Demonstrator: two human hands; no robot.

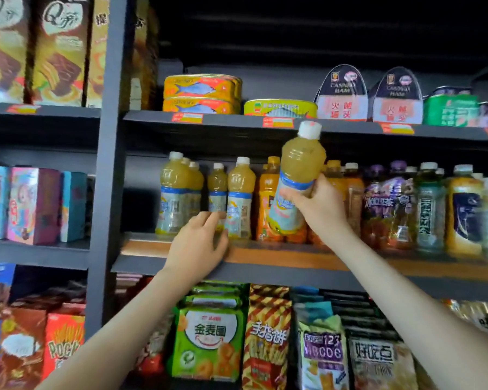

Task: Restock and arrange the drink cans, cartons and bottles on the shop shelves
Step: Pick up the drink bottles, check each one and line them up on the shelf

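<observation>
At the drinks shelf (265, 256), right hand (320, 205) gripped a tilted yellow juice bottle (300, 170) by its label, left hand (197, 246) was open, fingers (210, 219) loose beside matching standing bottles (241, 192).

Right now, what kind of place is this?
Most likely a small grocery or convenience shop. Price tags sit on the shelf edges, and juice bottles stand in rows, with canned fish above and snack bags below. The right hand holds a juice bottle.
</observation>
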